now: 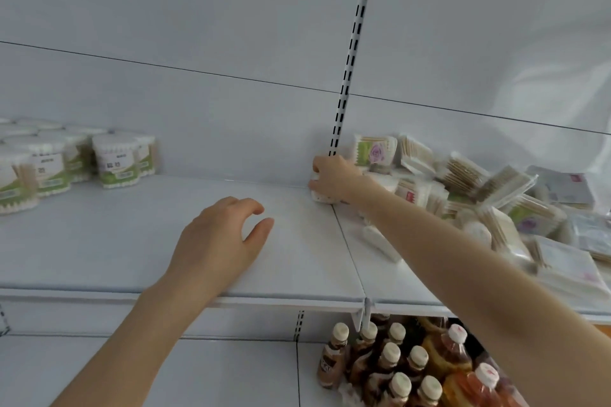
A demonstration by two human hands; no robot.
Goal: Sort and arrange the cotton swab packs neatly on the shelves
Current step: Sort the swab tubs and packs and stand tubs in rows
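Pick step in hand: our right hand (332, 177) is at the far side of the white metal shelf (99, 241), just by the foot of the slotted white upright (355, 43). Its fingers are curled down over a small white round cotton swab pack (322, 196), gripping it from above. That pack sits on the shelf at the left edge of the jumbled heap of clear flat swab packs (479, 195) filling the right bay. Our left hand (218, 241) hovers over the near-middle shelf, fingers loosely bent, thumb apart, holding nothing. The clear round swab tubs with green labels (115, 160) stand upright in a tight group far left. Our read: it's early, and most of the heap looks unsorted. The next move calls for lifting the pack clear without dragging its neighbours, carrying it left and setting it upright beside matching stock. We can't tell its type under the hand.
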